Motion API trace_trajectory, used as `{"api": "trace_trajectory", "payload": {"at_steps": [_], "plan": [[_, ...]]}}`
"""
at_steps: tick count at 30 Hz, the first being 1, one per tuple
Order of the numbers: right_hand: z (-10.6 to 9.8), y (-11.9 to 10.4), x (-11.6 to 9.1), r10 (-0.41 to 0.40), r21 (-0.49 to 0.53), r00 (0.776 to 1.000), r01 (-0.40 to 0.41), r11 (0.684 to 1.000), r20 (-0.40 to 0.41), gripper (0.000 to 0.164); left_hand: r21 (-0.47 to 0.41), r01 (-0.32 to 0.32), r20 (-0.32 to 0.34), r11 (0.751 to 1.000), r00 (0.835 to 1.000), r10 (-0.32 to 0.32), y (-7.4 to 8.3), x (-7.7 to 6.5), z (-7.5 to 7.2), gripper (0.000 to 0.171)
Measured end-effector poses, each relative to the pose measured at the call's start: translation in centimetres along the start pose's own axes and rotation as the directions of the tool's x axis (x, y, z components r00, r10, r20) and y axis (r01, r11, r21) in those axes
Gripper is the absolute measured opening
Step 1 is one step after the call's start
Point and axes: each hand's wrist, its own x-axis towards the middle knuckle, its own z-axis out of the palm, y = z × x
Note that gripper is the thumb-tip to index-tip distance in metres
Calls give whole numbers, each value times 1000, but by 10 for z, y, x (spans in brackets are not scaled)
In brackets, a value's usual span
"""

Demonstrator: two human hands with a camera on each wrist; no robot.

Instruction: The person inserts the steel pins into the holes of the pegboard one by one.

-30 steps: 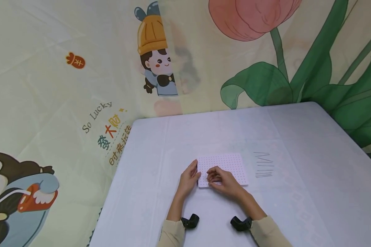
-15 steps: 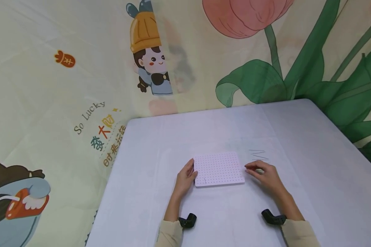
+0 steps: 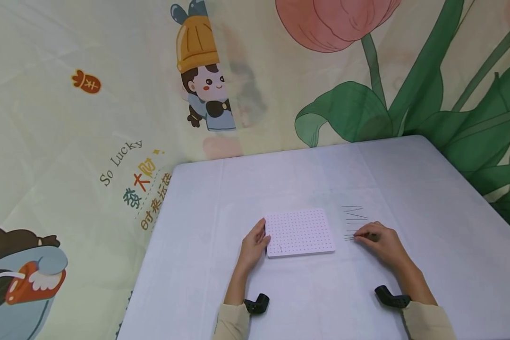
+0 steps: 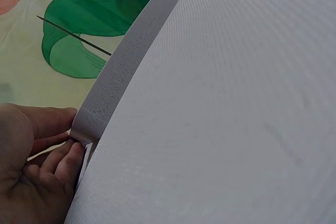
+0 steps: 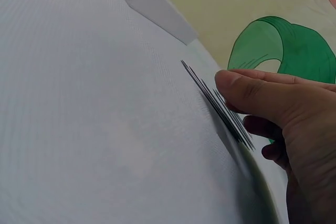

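Note:
A pale lilac board [image 3: 299, 231] with a grid of small holes lies on the table. My left hand [image 3: 252, 243] holds its left edge between thumb and fingers. One thin, dark metal needle [image 4: 73, 35] stands up from the board near its front left corner. To the right of the board lies a column of several similar loose needles [image 5: 212, 103]. My right hand [image 3: 382, 243] is over the lower right end of this column, with thumb and index fingertips close together right at the needles. I cannot tell if a needle is between them.
The white-covered table [image 3: 221, 208] reaches back to a printed cloth wall [image 3: 255, 80] with a pink flower and green leaves. A black wrist device [image 3: 258, 303] sits at my left cuff, another black device [image 3: 391, 297] at my right.
My right hand has moved right from over the board's front left part to the loose needles, uncovering the upright needle in the board. My left hand stays at the board's edge.

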Motion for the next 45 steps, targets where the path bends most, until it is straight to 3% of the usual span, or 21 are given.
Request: {"api": "trace_trajectory", "payload": {"at_steps": [11, 25, 33, 45], "plan": [[0, 4, -2, -24, -23, 999, 25, 999, 33, 19, 7, -9, -2, 1000, 1000, 9, 1, -2, 0, 55], [3, 4, -4, 21, -17, 998, -20, 1000, 61, 18, 21, -5, -6, 1000, 1000, 5, 0, -2, 2, 55], [5, 3, -4, 22, -10, 998, -21, 1000, 60, 16, -11, -42, 1, 999, 999, 42, -2, -3, 2, 56], [6, -1, -2, -43, -6, 998, 44, 999, 55, 17, -5, -30, -4, 1000, 1000, 30, -2, -3, 1, 55]]}}
